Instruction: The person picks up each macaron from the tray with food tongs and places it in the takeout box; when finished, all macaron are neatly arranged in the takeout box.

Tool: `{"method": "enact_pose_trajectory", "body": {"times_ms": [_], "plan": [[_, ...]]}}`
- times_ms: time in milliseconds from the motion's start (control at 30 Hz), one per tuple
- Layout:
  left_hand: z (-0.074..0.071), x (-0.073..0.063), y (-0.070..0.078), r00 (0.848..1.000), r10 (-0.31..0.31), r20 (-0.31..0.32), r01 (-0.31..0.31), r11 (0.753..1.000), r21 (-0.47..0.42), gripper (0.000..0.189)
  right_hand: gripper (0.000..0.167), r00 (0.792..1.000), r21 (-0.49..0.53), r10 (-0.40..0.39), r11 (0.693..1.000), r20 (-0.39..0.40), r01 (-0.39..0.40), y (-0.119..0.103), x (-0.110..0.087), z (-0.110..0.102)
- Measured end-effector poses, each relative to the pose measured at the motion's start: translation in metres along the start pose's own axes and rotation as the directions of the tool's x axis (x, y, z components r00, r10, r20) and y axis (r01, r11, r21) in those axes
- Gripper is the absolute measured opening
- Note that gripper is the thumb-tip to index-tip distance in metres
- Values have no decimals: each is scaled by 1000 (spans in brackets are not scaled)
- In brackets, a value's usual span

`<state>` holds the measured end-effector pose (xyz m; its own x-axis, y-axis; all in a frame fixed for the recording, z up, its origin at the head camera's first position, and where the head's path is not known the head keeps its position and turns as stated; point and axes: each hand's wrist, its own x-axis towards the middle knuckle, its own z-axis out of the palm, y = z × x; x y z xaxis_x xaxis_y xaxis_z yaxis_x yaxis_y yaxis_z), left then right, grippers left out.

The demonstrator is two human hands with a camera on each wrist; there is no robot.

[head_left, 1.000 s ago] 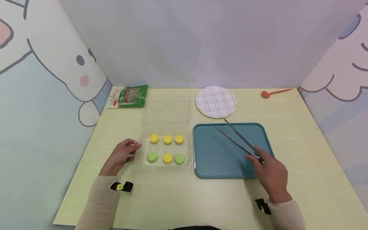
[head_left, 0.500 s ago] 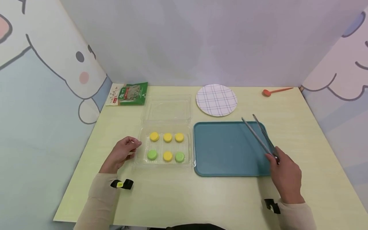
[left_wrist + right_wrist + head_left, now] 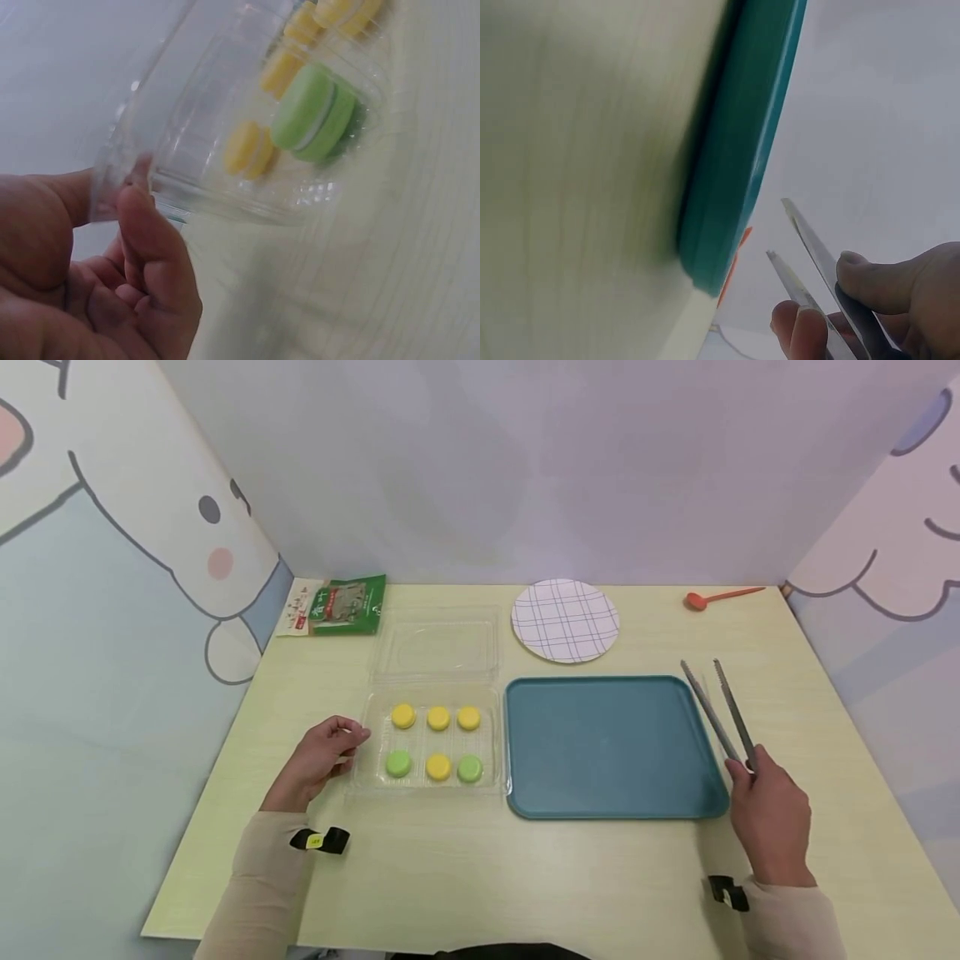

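My left hand (image 3: 321,760) pinches the left rim of a clear plastic box (image 3: 367,781) between thumb and finger, as the left wrist view shows. Inside the box sit several yellow macarons (image 3: 438,718) in the back row. In the front row a yellow one lies between two green macarons (image 3: 398,764). My right hand (image 3: 772,818) grips metal tongs (image 3: 738,714) at the right edge of the blue tray (image 3: 615,747). The tongs' tips stand apart, with nothing between them. The hinged lid (image 3: 437,646) lies folded back behind the box.
A round checked plate (image 3: 566,622) lies behind the tray. An orange spoon (image 3: 697,602) rests at the back right. At the back left lies a green and white packet (image 3: 345,607). Walls enclose the table (image 3: 525,885) at the back and sides.
My right hand has carried the tongs to the right, from over the tray to its right edge. The left hand has stayed at the box's rim.
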<state>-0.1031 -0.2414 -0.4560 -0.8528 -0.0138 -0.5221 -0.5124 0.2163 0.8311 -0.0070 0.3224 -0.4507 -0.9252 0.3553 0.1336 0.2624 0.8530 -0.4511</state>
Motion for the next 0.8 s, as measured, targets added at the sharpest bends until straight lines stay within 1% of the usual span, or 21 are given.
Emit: {"method": "enact_pose_trajectory", "body": {"times_ms": [167, 267, 333, 400, 467, 533, 600, 700, 800], "plan": [[0, 0, 0, 1000, 6, 2, -6, 1000, -3, 23, 25, 998, -35, 53, 998, 27, -52, 12, 6, -2], [0, -1, -1, 1000, 9, 3, -9, 1000, -7, 22, 26, 997, -49, 63, 997, 35, -62, 18, 8, -2], [0, -1, -1, 1000, 13, 6, -13, 1000, -11, 22, 26, 996, -65, 66, 996, 59, -62, 23, 10, -3], [0, 0, -1, 1000, 16, 7, -16, 1000, -9, 22, 26, 991, -90, 77, 994, 110, -68, 27, 11, -6], [0, 0, -1, 1000, 14, 6, -14, 1000, -7, 22, 31, 977, -115, 99, 990, 187, -78, 31, 14, -9], [0, -1, -1, 1000, 9, 2, -9, 1000, -6, 22, 38, 958, -138, 122, 987, 261, -88, 33, 18, -13], [0, -1, -1, 1000, 6, -2, -6, 1000, -5, 22, 46, 936, -159, 150, 982, 317, -104, 34, 22, -15], [0, -1, 0, 1000, 6, -3, -6, 1000, -4, 23, 54, 920, -185, 170, 977, 354, -109, 34, 25, -17], [1, -2, 1, 1000, 7, -6, -7, 1000, -2, 24, 58, 912, -198, 175, 974, 370, -106, 36, 26, -17]]}}
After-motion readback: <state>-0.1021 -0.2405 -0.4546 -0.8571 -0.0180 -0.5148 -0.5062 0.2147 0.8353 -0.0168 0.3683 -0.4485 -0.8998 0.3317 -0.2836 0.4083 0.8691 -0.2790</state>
